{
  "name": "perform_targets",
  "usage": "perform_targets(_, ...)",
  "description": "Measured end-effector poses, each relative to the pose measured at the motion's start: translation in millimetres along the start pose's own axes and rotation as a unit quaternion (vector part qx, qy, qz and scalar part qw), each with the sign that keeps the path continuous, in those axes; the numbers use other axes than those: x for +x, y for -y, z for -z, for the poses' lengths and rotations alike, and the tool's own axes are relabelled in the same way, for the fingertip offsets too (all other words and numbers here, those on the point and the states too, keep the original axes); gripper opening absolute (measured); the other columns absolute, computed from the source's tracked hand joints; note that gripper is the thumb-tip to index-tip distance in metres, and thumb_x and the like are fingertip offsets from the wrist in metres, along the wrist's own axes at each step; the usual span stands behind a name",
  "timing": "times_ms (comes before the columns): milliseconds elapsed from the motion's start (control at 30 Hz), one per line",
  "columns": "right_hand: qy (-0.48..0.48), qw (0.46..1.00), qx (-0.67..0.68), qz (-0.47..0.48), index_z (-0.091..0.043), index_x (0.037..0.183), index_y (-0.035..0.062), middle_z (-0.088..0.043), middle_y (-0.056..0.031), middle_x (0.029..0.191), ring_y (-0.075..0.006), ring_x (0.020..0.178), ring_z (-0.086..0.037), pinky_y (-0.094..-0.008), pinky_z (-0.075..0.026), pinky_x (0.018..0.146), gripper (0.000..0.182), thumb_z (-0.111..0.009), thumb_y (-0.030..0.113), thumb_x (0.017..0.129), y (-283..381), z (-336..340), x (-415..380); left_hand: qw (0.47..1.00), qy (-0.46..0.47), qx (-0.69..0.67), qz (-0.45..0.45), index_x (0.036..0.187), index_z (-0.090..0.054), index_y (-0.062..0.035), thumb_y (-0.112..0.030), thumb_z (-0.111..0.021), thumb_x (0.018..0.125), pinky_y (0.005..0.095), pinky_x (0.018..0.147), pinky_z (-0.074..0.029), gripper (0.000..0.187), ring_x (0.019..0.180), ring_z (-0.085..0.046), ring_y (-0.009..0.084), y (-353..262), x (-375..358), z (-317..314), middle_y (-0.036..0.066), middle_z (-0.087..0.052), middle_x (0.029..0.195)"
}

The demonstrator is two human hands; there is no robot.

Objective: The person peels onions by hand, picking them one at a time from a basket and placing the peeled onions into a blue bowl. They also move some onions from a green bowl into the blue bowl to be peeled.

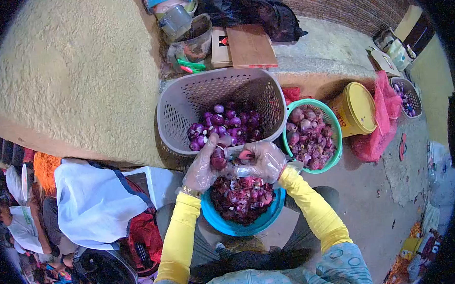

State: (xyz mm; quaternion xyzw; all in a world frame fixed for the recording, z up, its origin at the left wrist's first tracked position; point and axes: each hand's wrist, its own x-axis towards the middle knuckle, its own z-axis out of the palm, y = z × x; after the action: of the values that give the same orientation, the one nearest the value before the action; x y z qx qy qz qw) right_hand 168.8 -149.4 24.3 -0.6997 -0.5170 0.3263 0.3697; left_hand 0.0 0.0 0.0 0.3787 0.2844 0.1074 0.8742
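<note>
My left hand (204, 166), in a clear plastic glove, is closed around a red onion (218, 157). Close beside it, my gloved right hand (265, 160) has its fingers curled; a small pinkish piece (246, 155) shows at the fingertips, but what it grips is mostly hidden. Below both hands sits a blue basin (208, 214) of onion skins and onions (243, 202). Just beyond them, a grey perforated basket (180, 101) holds peeled purple onions (226, 122). A green basket (335, 160) of unpeeled onions (311, 138) stands to the right.
A yellow bucket (355, 108) and pink mesh sack (372, 141) stand farther right, near another onion basket (407, 97). On the ledge behind lie a wooden board (251, 44), clear containers (195, 42) and a black bag (262, 13). White cloth (95, 203) and people (25, 227) are at left.
</note>
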Motion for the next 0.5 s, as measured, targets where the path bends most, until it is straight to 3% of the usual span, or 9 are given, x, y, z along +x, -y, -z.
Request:
perform_targets(100, -0.028, 0.999, -0.038, -0.002, -0.072, 0.094, 0.0068, -0.072, -0.016, 0.084, -0.0347, 0.079, -0.071, -0.0448, -0.054, 0.073, 0.06, -0.081, 0.063, 0.075, -2.2, -5.6, 0.4, 1.0, -0.017, -0.006, 0.003, 0.127, -0.063, -0.0099, -0.058, -0.061, 0.099, 0.0329, 0.078, -0.054, 0.056, 0.088, -0.058, 0.0107, 5.9, 1.2, -5.1, 0.0, -0.063, 0.106)
perform_targets(167, -0.047, 0.998, -0.036, 0.035, -0.072, 0.093, 0.0072, -0.072, -0.0152, 0.084, -0.0362, 0.079, -0.07, -0.0448, -0.055, 0.074, 0.058, -0.082, 0.061, 0.074, -7.5, -10.1, 2.5, 0.999, 0.001, -0.042, 0.023, 0.126, -0.064, -0.0003, -0.057, -0.054, 0.102, 0.0374, 0.099, -0.052, 0.063, 0.11, -0.065, 0.0206, 12.7, 7.6, 0.6, 0.01, -0.069, 0.122)
perform_targets(200, -0.047, 0.998, -0.037, 0.033, -0.072, 0.093, 0.0072, -0.072, -0.0152, 0.084, -0.0362, 0.079, -0.07, -0.0448, -0.055, 0.074, 0.058, -0.082, 0.061, 0.074, -7.3, -10.7, 1.1, 0.999, 0.001, -0.044, 0.024, 0.126, -0.064, -0.0003, -0.057, -0.054, 0.102, 0.0374, 0.099, -0.052, 0.063, 0.11, -0.065, 0.0206, 13.4, 6.8, -0.9, 0.01, -0.069, 0.122)
perform_targets(267, -0.033, 0.999, -0.036, 0.021, -0.073, 0.093, 0.0073, -0.072, -0.015, 0.086, -0.0365, 0.081, -0.07, -0.045, -0.055, 0.075, 0.055, -0.082, 0.059, 0.075, -5.6, -11.4, -0.4, 0.997, 0.028, -0.068, 0.019, 0.142, -0.056, -0.0101, -0.036, -0.062, 0.103, 0.0366, 0.092, -0.053, 0.047, 0.103, -0.062, 0.019, 13.1, 4.8, -4.1, 0.005, -0.065, 0.121)
perform_targets(300, -0.033, 0.999, -0.035, 0.022, -0.073, 0.093, 0.0073, -0.072, -0.015, 0.086, -0.0365, 0.081, -0.07, -0.045, -0.055, 0.075, 0.055, -0.082, 0.059, 0.075, -2.8, -11.7, 0.5, 0.997, 0.028, -0.066, 0.019, 0.142, -0.056, -0.0101, -0.036, -0.062, 0.103, 0.0366, 0.092, -0.053, 0.047, 0.103, -0.062, 0.019, 21.3, 12.0, 7.2, 0.005, -0.065, 0.121)
perform_targets(367, -0.033, 0.998, -0.046, 0.022, -0.073, 0.092, 0.0073, -0.073, -0.0155, 0.088, -0.0365, 0.082, -0.071, -0.0452, -0.055, 0.075, 0.054, -0.081, 0.058, 0.077, 2.7, -10.8, 0.5, 0.996, 0.075, 0.018, -0.051, 0.159, -0.036, -0.0167, -0.003, -0.068, 0.095, 0.0398, 0.103, -0.05, 0.073, 0.115, -0.061, 0.0252, 55.8, 40.4, 48.7, 0.01, -0.062, 0.132)
perform_targets(400, -0.033, 0.998, -0.046, 0.022, -0.073, 0.092, 0.0073, -0.073, -0.0155, 0.088, -0.0365, 0.082, -0.071, -0.0452, -0.055, 0.075, 0.054, -0.081, 0.058, 0.077, 0.3, -12.2, 0.4, 0.996, 0.075, 0.017, -0.051, 0.159, -0.036, -0.0167, -0.003, -0.068, 0.095, 0.0398, 0.103, -0.05, 0.073, 0.115, -0.061, 0.0252, 68.0, 51.3, 64.5, 0.01, -0.062, 0.132)
perform_targets(467, -0.047, 0.997, -0.04, 0.042, -0.074, 0.091, 0.0082, -0.073, -0.016, 0.088, -0.0368, 0.083, -0.071, -0.0448, -0.055, 0.075, 0.052, -0.079, 0.058, 0.079, -6.5, -16.8, 1.0, 0.958, 0.137, 0.217, -0.129, 0.164, -0.019, -0.0237, 0.019, -0.068, 0.081, 0.0426, 0.108, -0.048, 0.106, 0.118, -0.061, 0.0279, 82.4, 64.4, 87.3, 0.014, -0.059, 0.137)
perform_targets(500, -0.047, 0.997, -0.04, 0.042, -0.074, 0.091, 0.0082, -0.073, -0.016, 0.088, -0.0368, 0.083, -0.071, -0.0448, -0.055, 0.075, 0.052, -0.079, 0.058, 0.079, -4.6, -15.7, 0.8, 0.958, 0.137, 0.217, -0.129, 0.164, -0.019, -0.0237, 0.019, -0.068, 0.081, 0.0426, 0.108, -0.048, 0.106, 0.118, -0.061, 0.0279, 81.1, 61.6, 87.3, 0.014, -0.059, 0.137)
